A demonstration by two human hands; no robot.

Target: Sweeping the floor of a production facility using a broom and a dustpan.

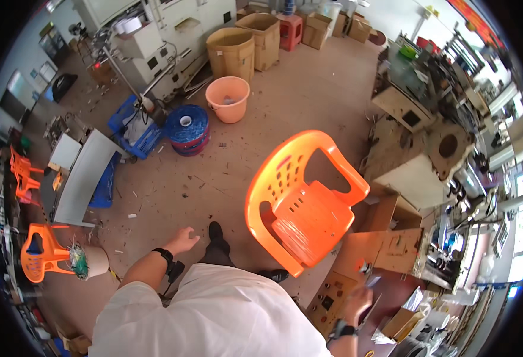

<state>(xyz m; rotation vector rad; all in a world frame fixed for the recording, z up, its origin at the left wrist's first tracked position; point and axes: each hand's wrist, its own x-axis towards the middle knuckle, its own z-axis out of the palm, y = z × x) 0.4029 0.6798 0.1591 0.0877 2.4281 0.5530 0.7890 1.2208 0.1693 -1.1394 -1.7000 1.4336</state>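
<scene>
My left hand [183, 240] hangs beside my body with its fingers apart and nothing in it, above the floor near my shoe. An orange plastic armchair [309, 217] stands in front of me, slightly right. Low at the right, my right hand [356, 306] is blurred over a dark reddish tabletop [372, 318], its fingers closed around what looks like a small grey-blue item [373, 279], too smeared to name. An open cardboard box [399, 250] and a brown panel with several fittings [327, 303] are close to that hand.
A pink bucket [227, 98], blue spools [187, 131], blue crates [127, 125] and tall cartons [230, 53] stand ahead. At left are orange chairs [35, 262], a bin [95, 262] and a grey curved panel [77, 184]. Cluttered machinery [416, 154] lines the right.
</scene>
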